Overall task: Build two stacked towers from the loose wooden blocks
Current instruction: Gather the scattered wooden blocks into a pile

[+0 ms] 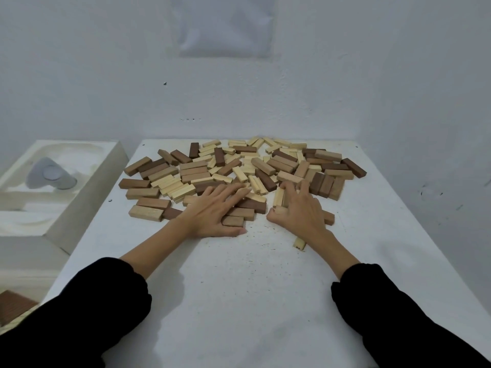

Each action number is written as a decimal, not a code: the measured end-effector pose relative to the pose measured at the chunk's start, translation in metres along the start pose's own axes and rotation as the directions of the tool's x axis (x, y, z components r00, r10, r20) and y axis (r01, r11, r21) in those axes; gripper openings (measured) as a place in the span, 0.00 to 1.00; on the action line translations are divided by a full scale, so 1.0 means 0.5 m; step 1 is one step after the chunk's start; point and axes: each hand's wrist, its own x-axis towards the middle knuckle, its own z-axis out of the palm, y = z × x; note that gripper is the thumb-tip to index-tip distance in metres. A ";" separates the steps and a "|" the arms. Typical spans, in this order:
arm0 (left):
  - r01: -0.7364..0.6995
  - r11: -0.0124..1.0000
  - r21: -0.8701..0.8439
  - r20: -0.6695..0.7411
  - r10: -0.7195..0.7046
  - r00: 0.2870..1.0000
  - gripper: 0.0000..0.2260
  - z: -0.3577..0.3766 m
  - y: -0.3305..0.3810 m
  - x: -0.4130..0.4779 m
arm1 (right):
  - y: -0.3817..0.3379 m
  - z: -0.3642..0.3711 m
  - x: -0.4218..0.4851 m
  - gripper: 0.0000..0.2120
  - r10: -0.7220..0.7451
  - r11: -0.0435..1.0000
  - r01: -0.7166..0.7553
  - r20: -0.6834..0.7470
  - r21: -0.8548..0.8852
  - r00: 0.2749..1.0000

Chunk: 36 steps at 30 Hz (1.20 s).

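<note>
Loose blocks (191,168) beneath the fingers (228,193)

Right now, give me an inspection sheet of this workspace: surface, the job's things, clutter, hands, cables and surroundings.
Surface: white table, speckled with small dark crumbs near its middle.
Job's things: wooden blocks, pale, tan and dark brown, lie loose across the far half; no tower started. One stray pale block lies apart by the right wrist.
Clutter: nothing seen.
Hands: left hand rests flat on blocks, fingers straight; right hand curls thumb and fingers round a few pale wooden blocks.
Cables: nothing seen.
Surroundings: white wall behind; white moulded tray left of the table, holding a grey object.
</note>
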 end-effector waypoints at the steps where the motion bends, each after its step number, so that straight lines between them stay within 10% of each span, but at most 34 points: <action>1: -0.011 1.000 -0.012 0.024 0.011 1.000 0.42 0.001 0.001 0.003 | 0.000 -0.002 0.000 0.32 0.005 1.000 -0.005 -0.017 0.008 1.000; 27: -0.041 0.999 -0.020 -0.025 0.041 0.999 0.42 -0.004 0.035 0.029 | -0.012 -0.027 0.218 0.22 -0.181 0.982 0.184 0.092 -0.033 0.979; 33: -0.049 0.999 -0.009 -0.056 0.048 0.997 0.43 0.003 0.031 0.029 | 0.055 -0.026 0.080 0.08 -0.311 0.921 0.309 -0.032 0.237 0.950; 36: -0.057 0.998 -0.019 -0.088 0.055 0.995 0.41 0.005 0.032 0.028 | 0.080 -0.042 0.003 0.17 -0.389 0.866 0.334 0.082 0.371 0.918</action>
